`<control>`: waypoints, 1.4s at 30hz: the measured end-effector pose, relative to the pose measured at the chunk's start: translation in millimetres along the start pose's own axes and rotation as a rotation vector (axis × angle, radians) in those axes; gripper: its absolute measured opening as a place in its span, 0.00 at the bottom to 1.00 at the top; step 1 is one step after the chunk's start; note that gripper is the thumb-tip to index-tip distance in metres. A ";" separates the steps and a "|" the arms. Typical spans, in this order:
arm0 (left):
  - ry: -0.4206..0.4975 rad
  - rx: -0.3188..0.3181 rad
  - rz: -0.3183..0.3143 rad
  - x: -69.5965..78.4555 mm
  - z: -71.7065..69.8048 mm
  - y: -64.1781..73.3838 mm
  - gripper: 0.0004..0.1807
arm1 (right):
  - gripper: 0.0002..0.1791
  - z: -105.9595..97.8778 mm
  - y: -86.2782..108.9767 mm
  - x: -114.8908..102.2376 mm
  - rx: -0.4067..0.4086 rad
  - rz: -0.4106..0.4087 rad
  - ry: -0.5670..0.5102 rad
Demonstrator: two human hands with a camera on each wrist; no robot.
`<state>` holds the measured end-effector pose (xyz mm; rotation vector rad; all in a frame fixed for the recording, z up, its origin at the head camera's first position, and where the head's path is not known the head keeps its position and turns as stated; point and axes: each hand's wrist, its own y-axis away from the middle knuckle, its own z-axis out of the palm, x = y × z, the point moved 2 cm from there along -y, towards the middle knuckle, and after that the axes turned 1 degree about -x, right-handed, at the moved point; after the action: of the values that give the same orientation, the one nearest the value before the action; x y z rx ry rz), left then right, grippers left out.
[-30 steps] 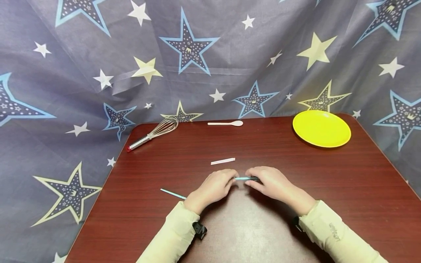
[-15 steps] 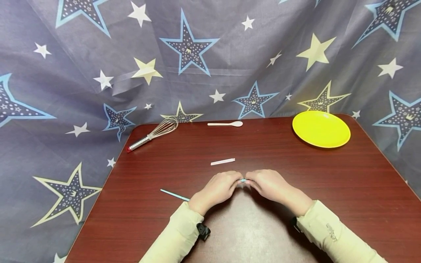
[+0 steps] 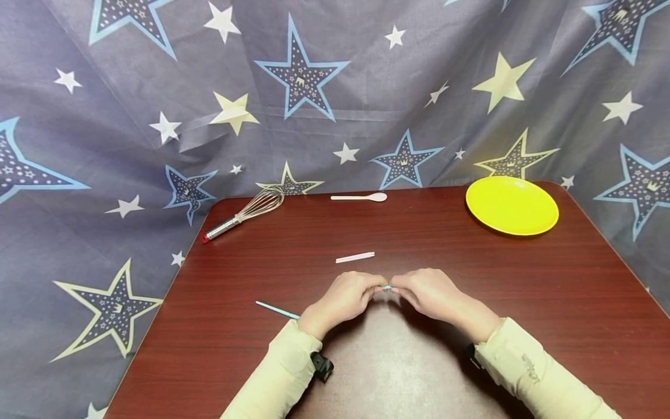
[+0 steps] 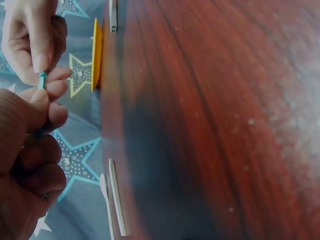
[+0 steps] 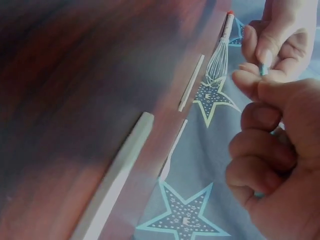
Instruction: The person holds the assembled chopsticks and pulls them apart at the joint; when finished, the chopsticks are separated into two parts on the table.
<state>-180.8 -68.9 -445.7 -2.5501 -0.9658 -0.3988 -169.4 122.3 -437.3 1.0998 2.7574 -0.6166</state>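
Observation:
My left hand (image 3: pixel 345 297) and right hand (image 3: pixel 431 293) meet fingertip to fingertip above the middle of the table, pinching a slim teal stick (image 3: pixel 386 287) between thumb and fingers from either side. Only a short teal piece (image 4: pixel 42 81) shows between the fingertips in the left wrist view; the rest is hidden inside the hands. The other fingers of the right hand (image 5: pixel 280 160) are curled, with a bit of teal showing under them. Another thin teal stick (image 3: pixel 275 309) lies on the table, partly covered by my left wrist.
Beyond the hands lies a pair of short white sticks (image 3: pixel 355 257). Along the far edge are a whisk (image 3: pixel 246 212) with a red-tipped handle, a white spoon (image 3: pixel 358 197) and a yellow plate (image 3: pixel 512 206). A star-patterned cloth (image 3: pixel 361 87) hangs behind the table (image 3: pixel 419 227).
The left hand has moved right until its fingertips nearly meet the right hand's. Less of the teal stick shows between them. Over the last half second the hands barely move.

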 end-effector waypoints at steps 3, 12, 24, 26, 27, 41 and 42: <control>-0.005 -0.007 -0.017 -1.7 -2.0 -0.5 0.07 | 0.09 -1.0 0.4 1.4 0.013 -0.001 0.002; -0.071 -0.059 -0.061 -8.0 -9.2 0.8 0.08 | 0.08 -8.9 4.5 10.3 -0.010 0.075 0.001; -0.045 -0.018 -0.083 -25.0 -15.1 2.1 0.29 | 0.08 -18.8 21.2 29.5 -0.022 0.082 -0.054; -0.047 0.012 -0.107 -28.1 -15.4 2.7 0.24 | 0.09 -19.9 23.3 31.9 -0.010 0.081 -0.068; -0.052 0.026 -0.119 -29.6 -15.6 3.2 0.21 | 0.10 -20.4 24.5 32.9 -0.004 0.082 -0.077; -0.231 0.130 -0.355 -47.2 -19.5 -0.9 0.05 | 0.10 -27.2 33.9 42.7 -0.032 0.175 -0.035; -0.236 0.130 -0.369 -48.6 -19.7 -2.1 0.05 | 0.10 -27.4 33.8 43.7 -0.039 0.182 -0.030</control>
<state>-219.8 -104.0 -446.7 -2.3350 -1.5058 -0.1277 -177.1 183.3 -434.2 1.3021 2.5940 -0.5488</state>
